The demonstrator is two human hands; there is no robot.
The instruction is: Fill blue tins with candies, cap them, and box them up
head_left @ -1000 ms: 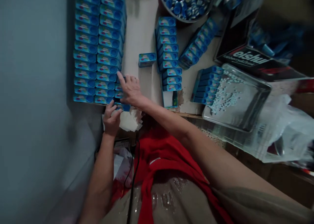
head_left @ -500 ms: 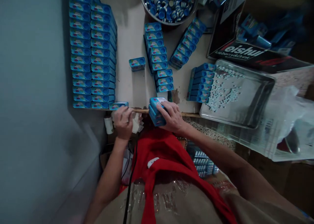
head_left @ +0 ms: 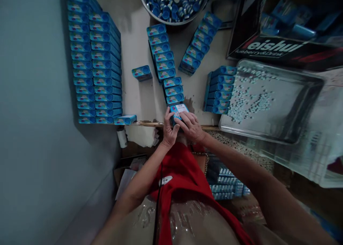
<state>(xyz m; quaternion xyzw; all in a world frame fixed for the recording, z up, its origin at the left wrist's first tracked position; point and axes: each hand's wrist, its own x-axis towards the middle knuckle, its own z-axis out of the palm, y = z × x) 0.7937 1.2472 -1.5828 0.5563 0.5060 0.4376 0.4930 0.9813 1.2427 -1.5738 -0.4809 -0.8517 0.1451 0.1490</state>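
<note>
A small stack of blue boxes (head_left: 179, 109) is at the table's front edge, the top one showing a white printed panel. My left hand (head_left: 169, 128) closes round the left side of this stack, thumb towards me. My right hand (head_left: 191, 126) grips it from the right, fingers lying over the top box. The lower boxes are mostly hidden by my hands. Just beyond them runs a row of blue boxes (head_left: 164, 64) on edge, each with a round recess in its end. A single blue box (head_left: 142, 73) stands to the left of that row.
Double stacked rows of blue boxes (head_left: 104, 73) line the left wall, one flat box (head_left: 125, 119) at their front. Behind is a metal bowl (head_left: 141, 0) of blue caps. On the right are more boxes (head_left: 219, 89), a tray (head_left: 289, 94) of small white pellets and a black carton (head_left: 281, 48).
My left hand has moved right, from the flat box near the wall to the held boxes. My right hand has brought the boxes slightly right, up to the row's near end.
</note>
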